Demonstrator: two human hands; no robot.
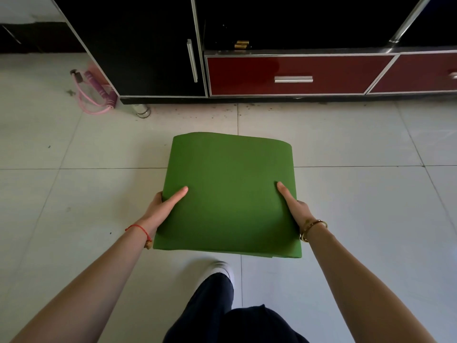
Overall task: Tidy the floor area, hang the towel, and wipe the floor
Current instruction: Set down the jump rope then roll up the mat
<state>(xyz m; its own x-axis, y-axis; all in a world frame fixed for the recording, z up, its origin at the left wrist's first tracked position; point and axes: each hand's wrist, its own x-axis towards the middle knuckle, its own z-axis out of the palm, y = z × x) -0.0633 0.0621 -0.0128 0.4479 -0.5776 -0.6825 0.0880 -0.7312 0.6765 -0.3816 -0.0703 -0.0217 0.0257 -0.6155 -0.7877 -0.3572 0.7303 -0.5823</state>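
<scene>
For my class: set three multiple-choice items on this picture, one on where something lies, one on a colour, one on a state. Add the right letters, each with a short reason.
1. Where does the skipping rope lie?
A. on the floor left of the black cabinet
B. on top of the mat
C. inside a red drawer

2. What colour is the folded mat?
A. blue
B. green
C. pink

3. How is the mat held?
A. by the left hand alone
B. by no hand, flat on the floor
C. by both hands, one at each side edge

Answers:
1 A: the rope lies on the tiles by the cabinet's left corner.
2 B: its whole top face is green.
3 C: the left hand and the right hand each grip a side edge, thumbs on top.
</scene>
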